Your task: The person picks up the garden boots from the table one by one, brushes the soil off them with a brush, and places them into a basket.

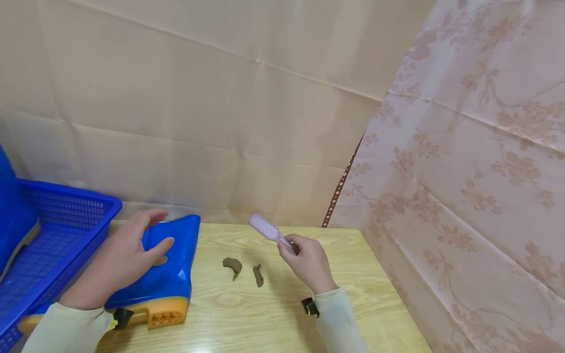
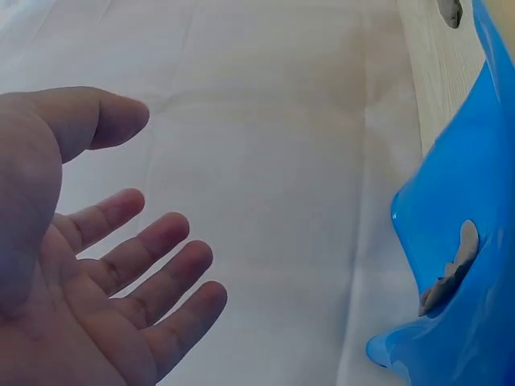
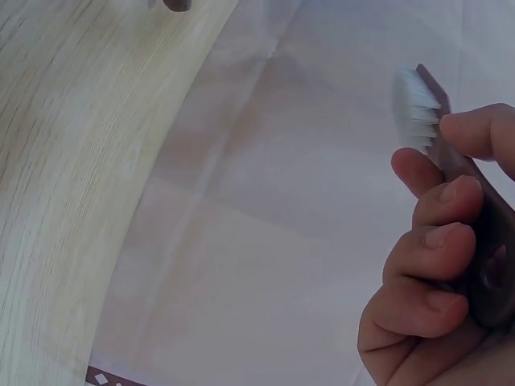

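A blue rain boot [image 1: 178, 260] with an orange sole [image 1: 167, 312] lies on its side on the table. Over it hovers my left hand [image 1: 121, 260], fingers spread and thumb apart, holding nothing. A brown clay-like lump [image 2: 451, 272] sticks to the boot, as the left wrist view shows. My right hand [image 1: 311, 261] grips a pinkish-purple scrubbing brush [image 1: 265, 227] by its handle, raised above the table. White bristles [image 3: 417, 111] show in the right wrist view. Two brown clay-like pieces, one curved [image 1: 232, 266] and one narrow [image 1: 258, 275], lie between boot and brush.
A blue plastic basket [image 1: 70, 191] stands at the left, with another blue boot [image 1: 13, 215] in it at the frame's edge. The wooden table [image 1: 282, 318] ends against a beige cloth [image 1: 265, 122] behind and a floral cloth [image 1: 476, 171] on the right.
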A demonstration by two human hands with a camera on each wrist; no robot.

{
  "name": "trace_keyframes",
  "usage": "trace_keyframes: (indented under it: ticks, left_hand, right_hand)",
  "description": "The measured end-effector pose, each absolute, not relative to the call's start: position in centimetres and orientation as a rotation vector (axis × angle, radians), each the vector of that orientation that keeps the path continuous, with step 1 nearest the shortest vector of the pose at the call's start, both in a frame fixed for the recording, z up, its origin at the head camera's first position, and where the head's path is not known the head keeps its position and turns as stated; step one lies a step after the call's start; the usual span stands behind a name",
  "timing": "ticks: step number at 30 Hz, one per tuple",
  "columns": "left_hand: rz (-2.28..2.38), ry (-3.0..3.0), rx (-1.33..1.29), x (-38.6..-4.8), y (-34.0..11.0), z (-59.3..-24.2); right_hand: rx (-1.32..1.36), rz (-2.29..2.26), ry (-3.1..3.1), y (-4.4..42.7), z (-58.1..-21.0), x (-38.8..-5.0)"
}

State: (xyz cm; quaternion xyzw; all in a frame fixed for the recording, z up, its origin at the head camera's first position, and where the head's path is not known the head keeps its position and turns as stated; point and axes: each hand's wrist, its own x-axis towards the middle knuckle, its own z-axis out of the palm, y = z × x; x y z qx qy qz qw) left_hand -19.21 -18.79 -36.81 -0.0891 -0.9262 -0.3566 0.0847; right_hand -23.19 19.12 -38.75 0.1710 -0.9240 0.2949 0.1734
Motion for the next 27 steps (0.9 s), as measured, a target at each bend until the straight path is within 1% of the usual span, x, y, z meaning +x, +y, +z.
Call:
trace_keyframes:
  ticks: [16, 22, 27]
  left_hand:
    - [-0.926, -2.849, -0.258, -19.03, -18.13, -36.18]
    - [-0.913, -2.842, -0.283, -19.18, -17.94, -36.01]
    - [-0.895, -2.903, -0.229, -19.64, -18.38, -36.26]
  right_hand:
    - [0.561, 0.669, -2.534, 19.02, -38.92, -23.22]
    - [0.551, 0.643, -2.503, 18.92, -38.75, -23.08]
    - [0.532, 0.687, -2.519, 18.4, -38.6, -22.95]
